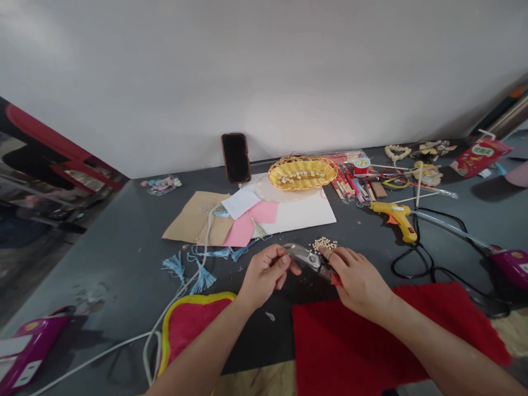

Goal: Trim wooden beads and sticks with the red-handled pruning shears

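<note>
Steel pliers (304, 258) in two hands (264, 275) (358, 283)

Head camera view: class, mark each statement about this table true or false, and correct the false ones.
1. The right hand grips the red end of a metal hand tool. True.
2. The yellow glue gun is in the left hand. False: it lies on the table, and the left hand is on the tool's metal end.
3. A small heap of pale beads lies on the table just beyond the tool. True.
4. The woven yellow basket is empty. False: it holds pale beads.
5. The phone lies flat on the table. False: it stands upright against the wall.
</note>
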A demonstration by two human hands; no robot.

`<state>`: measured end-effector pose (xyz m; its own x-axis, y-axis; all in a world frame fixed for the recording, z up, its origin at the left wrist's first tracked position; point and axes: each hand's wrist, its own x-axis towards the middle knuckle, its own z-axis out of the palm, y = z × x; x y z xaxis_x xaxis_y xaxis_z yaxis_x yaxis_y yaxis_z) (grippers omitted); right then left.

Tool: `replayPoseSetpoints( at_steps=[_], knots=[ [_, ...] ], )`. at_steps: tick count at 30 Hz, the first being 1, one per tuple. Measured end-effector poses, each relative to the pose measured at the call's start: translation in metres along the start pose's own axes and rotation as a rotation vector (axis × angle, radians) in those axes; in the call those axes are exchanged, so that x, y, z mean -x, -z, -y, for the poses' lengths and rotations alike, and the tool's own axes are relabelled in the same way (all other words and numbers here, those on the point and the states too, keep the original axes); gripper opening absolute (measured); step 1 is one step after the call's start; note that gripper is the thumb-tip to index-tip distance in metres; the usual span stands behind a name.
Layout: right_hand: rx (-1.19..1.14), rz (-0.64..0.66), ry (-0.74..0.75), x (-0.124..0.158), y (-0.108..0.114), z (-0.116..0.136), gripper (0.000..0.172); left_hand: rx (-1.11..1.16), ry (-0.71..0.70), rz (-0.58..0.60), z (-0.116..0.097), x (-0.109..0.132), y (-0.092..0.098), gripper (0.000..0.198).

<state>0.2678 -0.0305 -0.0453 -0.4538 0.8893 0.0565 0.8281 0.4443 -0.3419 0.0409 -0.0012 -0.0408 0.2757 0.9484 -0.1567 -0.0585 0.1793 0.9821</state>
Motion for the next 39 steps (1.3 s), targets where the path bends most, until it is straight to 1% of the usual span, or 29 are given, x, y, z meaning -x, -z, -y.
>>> replayPoseSetpoints(
  at_steps=[4,10,14,16,18,20,24,26,27,29,31,34,39],
  knots=[
    [0.011,-0.003,0.012,-0.001,0.003,-0.001,0.059,0.1,0.057,0.085,-0.001,-0.001,0.004,0.036],
    [-0.039,-0.007,0.043,-0.002,0.002,-0.002,0.056,0.276,0.188,0.221,-0.003,-0.003,0.01,0.034],
    [-0.092,-0.012,0.065,-0.001,0.0,-0.001,0.056,0.321,0.225,0.255,-0.004,-0.002,0.012,0.034],
    [-0.098,-0.004,0.058,0.0,-0.001,0.0,0.054,0.312,0.223,0.248,-0.004,-0.003,0.011,0.034],
    [-0.083,0.004,0.04,0.001,-0.001,0.0,0.054,0.278,0.206,0.216,-0.003,-0.003,0.009,0.036],
    [-0.049,0.008,0.016,0.001,-0.002,0.0,0.054,0.214,0.165,0.149,-0.001,-0.004,0.005,0.038],
    [0.019,0.017,-0.038,-0.002,-0.003,-0.001,0.056,0.019,0.051,-0.039,0.003,-0.003,0.0,0.035],
    [0.031,0.012,-0.043,-0.003,-0.002,-0.001,0.056,-0.045,0.022,-0.099,0.003,-0.002,-0.002,0.035],
    [0.031,0.007,-0.037,-0.003,-0.001,-0.001,0.057,-0.063,0.015,-0.108,0.002,-0.002,-0.002,0.036],
    [0.023,0.002,-0.015,-0.003,0.0,-0.002,0.059,-0.083,0.009,-0.089,0.002,-0.002,-0.001,0.036],
    [0.014,0.005,-0.001,-0.003,0.0,-0.002,0.06,-0.081,0.01,-0.043,0.001,-0.002,0.001,0.036],
    [0.002,0.007,0.002,-0.002,0.0,-0.003,0.058,-0.021,0.023,0.008,0.002,-0.003,0.003,0.038],
    [-0.047,0.01,0.018,-0.001,-0.001,-0.002,0.054,0.053,0.03,0.03,0.003,-0.002,0.004,0.039]
  ],
)
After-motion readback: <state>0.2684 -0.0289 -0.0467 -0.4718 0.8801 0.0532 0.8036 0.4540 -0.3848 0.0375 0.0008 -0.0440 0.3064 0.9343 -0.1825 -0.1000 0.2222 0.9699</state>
